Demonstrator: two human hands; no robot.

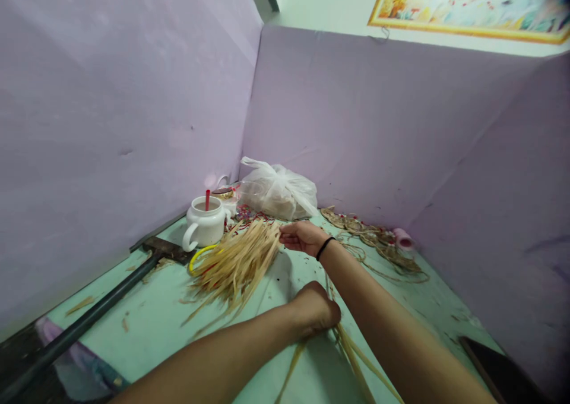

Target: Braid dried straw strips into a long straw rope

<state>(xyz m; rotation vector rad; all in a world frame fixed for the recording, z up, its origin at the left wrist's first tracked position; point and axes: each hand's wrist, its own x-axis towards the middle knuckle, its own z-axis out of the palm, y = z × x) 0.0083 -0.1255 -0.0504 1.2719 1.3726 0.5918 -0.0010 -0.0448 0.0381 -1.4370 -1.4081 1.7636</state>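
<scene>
My left hand (317, 308) is closed around several long straw strips (351, 356), whose loose ends trail down toward the bottom edge. A thin twisted piece shows just above its fingers. Further forward, my right hand (305, 237), with a black band on the wrist, has its fingers pinched at the right end of a bundle of pale straw strips (243, 261). The fingertips touch the bundle, though how many strips they grip is hidden. That bundle lies fanned out on the pale green surface (173, 327), partly over a yellow ring (195, 261).
Behind the bundle stand a white two-handled pot (205, 229) with a red stick and a tied white plastic bag (285, 190). Braided cord (374, 237) and a pink roll (403, 239) lie at right. A dark long-handled tool (111, 297) crosses the left; a dark flat object (499, 368) sits lower right.
</scene>
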